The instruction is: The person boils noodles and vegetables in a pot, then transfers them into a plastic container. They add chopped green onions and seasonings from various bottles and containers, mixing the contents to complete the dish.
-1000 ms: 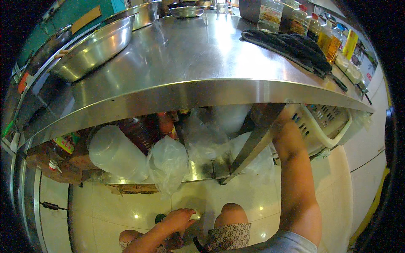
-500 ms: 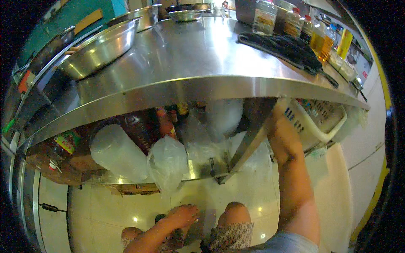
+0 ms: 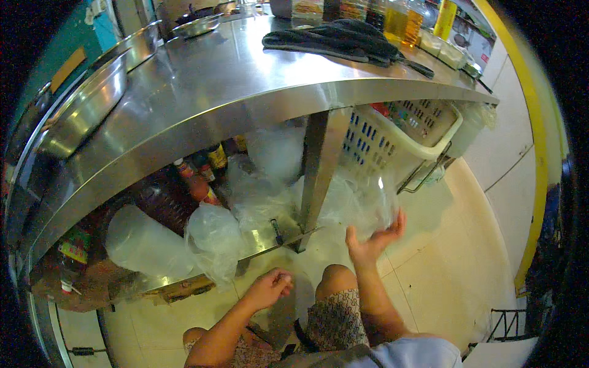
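Observation:
My right hand (image 3: 373,244) is open below the steel counter, palm up with thumb and fingers spread. Just above its fingers hangs a clear plastic bag (image 3: 368,199); whether the fingertips touch it I cannot tell. Beside the bag is a white slotted plastic basket (image 3: 374,150) under the counter's right part. My left hand (image 3: 270,289) hovers in front of my knees, its fingers curled in with nothing visible in them. Left of the counter leg (image 3: 320,162), the lower shelf holds a knotted white plastic bag (image 3: 215,236) and a large whitish, translucent container or bag (image 3: 144,242).
On the steel counter (image 3: 208,73) lie a dark cloth (image 3: 343,43), and metal bowls (image 3: 92,104) at the left. Bottles with yellow liquid (image 3: 396,21) stand at the back. Several sauce bottles (image 3: 196,181) are on the lower shelf. A wire rack (image 3: 508,325) is at the lower right.
My right hand has come down and out from beside the basket, and its fingers are now in view, spread. My left hand has risen slightly and curled. The view has swung to the right.

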### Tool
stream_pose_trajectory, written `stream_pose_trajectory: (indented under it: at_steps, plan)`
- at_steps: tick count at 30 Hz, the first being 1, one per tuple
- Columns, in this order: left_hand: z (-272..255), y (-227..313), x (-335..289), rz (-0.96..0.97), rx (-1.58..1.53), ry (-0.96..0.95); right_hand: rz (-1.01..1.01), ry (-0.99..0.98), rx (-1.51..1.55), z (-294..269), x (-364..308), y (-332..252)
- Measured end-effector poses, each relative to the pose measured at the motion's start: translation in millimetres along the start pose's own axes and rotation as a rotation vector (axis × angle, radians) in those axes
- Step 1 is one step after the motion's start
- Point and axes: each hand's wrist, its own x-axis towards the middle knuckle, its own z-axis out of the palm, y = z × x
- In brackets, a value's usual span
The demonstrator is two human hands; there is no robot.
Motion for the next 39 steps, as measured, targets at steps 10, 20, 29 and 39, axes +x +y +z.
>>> stream_pose_trajectory:
  at_steps: [10, 20, 29, 39]
  plan:
    - [-1, 1, 6, -0.364, -0.577, -0.090, 0.211, -0.446, 0.386, -35, -27, -13]
    - [-5, 4, -24, -0.244, -0.715, 0.089, 0.208, -1.588, -0.648, 111, 53, 142]
    - [-6, 14, -48, -0.245, -0.724, 0.150, 0.138, -1.293, -1.000, 93, 46, 104]
    - [-16, 18, -47, -0.191, -0.670, 0.157, 0.205, -1.088, -1.116, 75, 59, 152]
